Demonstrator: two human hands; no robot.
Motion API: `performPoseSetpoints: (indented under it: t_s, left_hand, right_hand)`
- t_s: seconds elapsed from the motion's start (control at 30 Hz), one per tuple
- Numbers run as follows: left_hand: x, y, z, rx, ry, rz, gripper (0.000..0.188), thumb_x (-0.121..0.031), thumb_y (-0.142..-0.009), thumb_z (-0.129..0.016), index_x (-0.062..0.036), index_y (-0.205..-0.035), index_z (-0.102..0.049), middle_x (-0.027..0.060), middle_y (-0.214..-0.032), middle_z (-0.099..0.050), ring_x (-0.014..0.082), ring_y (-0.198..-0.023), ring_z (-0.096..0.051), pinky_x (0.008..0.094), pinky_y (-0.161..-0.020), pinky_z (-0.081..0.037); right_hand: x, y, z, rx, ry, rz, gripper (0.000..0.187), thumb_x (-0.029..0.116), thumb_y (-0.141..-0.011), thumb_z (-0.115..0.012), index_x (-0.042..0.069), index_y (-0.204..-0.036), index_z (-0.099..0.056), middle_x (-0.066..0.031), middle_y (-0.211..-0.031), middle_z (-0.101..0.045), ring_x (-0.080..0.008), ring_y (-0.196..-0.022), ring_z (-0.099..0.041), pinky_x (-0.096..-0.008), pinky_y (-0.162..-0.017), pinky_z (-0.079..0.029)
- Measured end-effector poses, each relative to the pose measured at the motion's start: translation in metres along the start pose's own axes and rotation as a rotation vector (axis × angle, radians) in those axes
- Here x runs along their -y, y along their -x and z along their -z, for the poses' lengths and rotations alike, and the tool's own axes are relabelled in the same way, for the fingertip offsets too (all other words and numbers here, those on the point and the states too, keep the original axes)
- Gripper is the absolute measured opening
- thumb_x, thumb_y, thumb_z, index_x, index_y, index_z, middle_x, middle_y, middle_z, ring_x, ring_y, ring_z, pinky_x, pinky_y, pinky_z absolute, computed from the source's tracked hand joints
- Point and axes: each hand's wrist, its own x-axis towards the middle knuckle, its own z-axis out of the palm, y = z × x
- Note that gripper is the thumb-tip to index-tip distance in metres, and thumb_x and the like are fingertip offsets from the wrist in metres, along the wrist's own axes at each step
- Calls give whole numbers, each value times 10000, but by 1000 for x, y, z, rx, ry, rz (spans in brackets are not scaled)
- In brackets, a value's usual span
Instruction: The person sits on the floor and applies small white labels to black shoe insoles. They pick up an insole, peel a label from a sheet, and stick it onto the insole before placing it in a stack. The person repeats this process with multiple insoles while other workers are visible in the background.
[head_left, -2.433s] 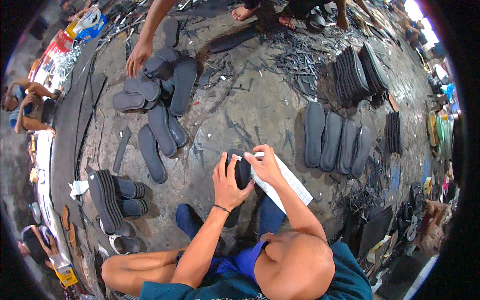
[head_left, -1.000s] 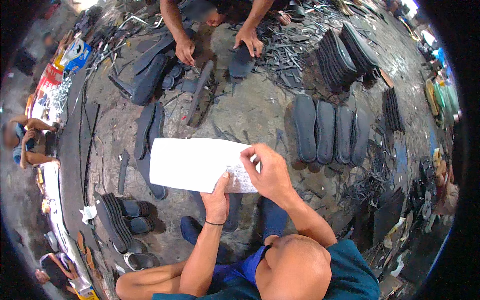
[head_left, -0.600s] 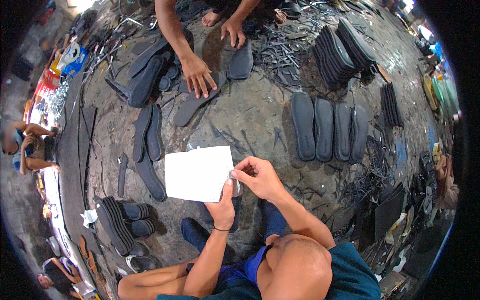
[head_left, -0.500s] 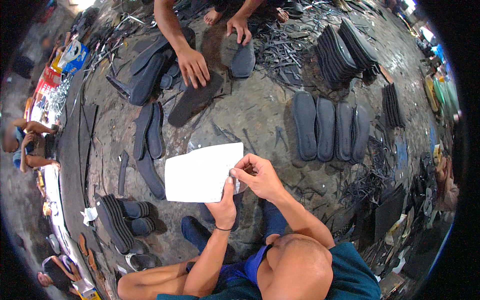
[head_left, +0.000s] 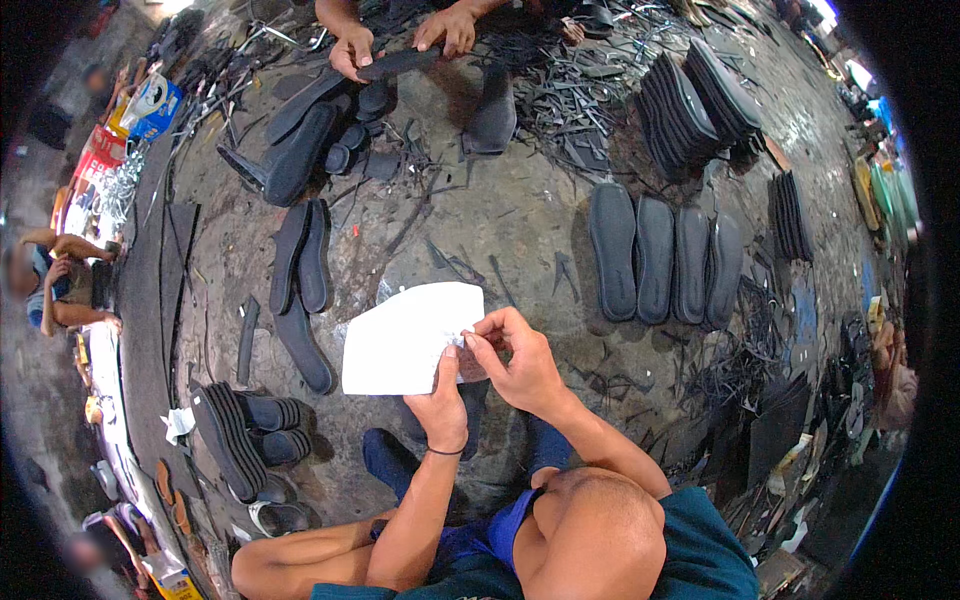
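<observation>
A white sheet [head_left: 405, 335] is held over the floor in front of me. My left hand [head_left: 438, 412] grips its lower right part, the thumb lying on top. At the sheet's right edge, my right hand [head_left: 515, 362] is closed in a pinch; whatever is between its fingertips is too small to make out. Small faint marks show on the sheet near both thumbs. Beyond it, a co-worker's hands [head_left: 400, 50] hold a dark shoe sole [head_left: 398, 66] above the floor. Another sole [head_left: 490, 118] stands or lies beside them.
Four-sole row aside, several dark soles [head_left: 655, 258] lie side by side at right, with stacked soles [head_left: 680, 112] behind them. More soles [head_left: 300, 255] lie at left, near a banded stack [head_left: 228, 440]. Black offcuts [head_left: 575, 100] litter the floor. My bent knee [head_left: 600, 525] is close below.
The sheet has shifted slightly right and tilted, with both my hands still at it. The co-worker has lifted a sole off the floor and now holds it with both hands, farther away.
</observation>
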Motion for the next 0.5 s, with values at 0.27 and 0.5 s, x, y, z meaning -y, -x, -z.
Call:
performPoseSetpoints:
  t_s: [0.27, 0.5]
  left_hand:
    - [-1, 1, 2, 28, 44, 29, 298, -37, -946, -598, 37, -1231, -557, 78, -1154, -619, 170, -1023, -603, 311, -880, -494]
    - [-5, 3, 8, 97, 295, 295, 302, -145, -989, -548, 5, -1251, -552, 70, -1155, -617, 163, -1021, -608, 328, -876, -498]
  right_hand:
    - [9, 0, 2, -44, 21, -2, 318, 27, -899, -661, -22, -1146, -467, -122, -904, -665, -177, -811, -682, -293, -696, -549]
    - [-4, 1, 3, -164, -21, -65, 440, 5, -853, -702, -27, -1203, -438, -154, -1070, -562, -200, -890, -692, -287, -710, -542]
